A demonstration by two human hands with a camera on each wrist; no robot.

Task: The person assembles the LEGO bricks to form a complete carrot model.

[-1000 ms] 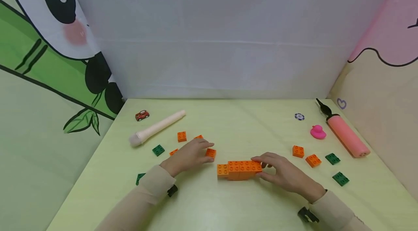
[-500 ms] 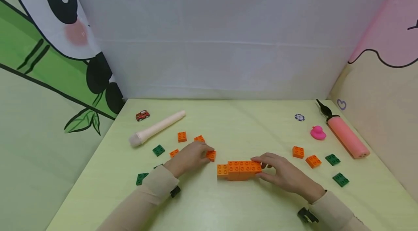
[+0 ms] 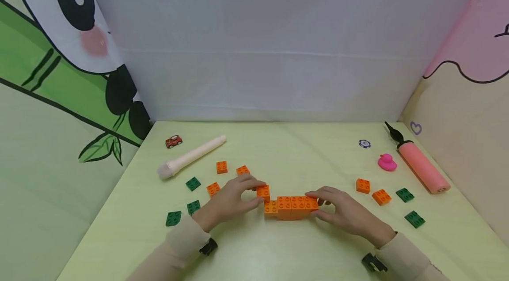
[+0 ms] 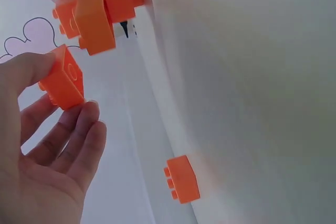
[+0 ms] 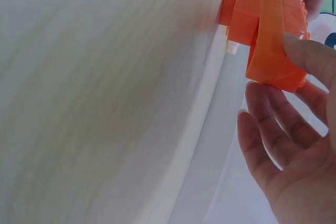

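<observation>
Between thumb and fingers, my left hand [image 3: 232, 199] pinches a small orange toy brick [image 3: 263, 192]. In the left wrist view that brick [image 4: 64, 78] shows its hollow underside edge, apart from the larger build. The build, a row of joined orange bricks [image 3: 292, 208], lies in front of me with a lower step at its left end. My right hand [image 3: 343, 212] grips the build's right end, thumb on the near side and fingers on the far side. The right wrist view shows the thumb pressed on the orange build [image 5: 270, 35].
Loose orange bricks [image 3: 213, 188] and green bricks [image 3: 193, 184] lie left of my left hand. More orange [image 3: 381, 197] and green bricks [image 3: 415, 218] lie at right. Farther back are a white tube [image 3: 192, 156], toy car [image 3: 173, 141], pink duck [image 3: 387, 162], chip [image 3: 364, 143] and pink pump [image 3: 423, 166].
My left hand has closed on the orange brick and brought it a little right, up to the build's left end. My right hand has stayed on the build.
</observation>
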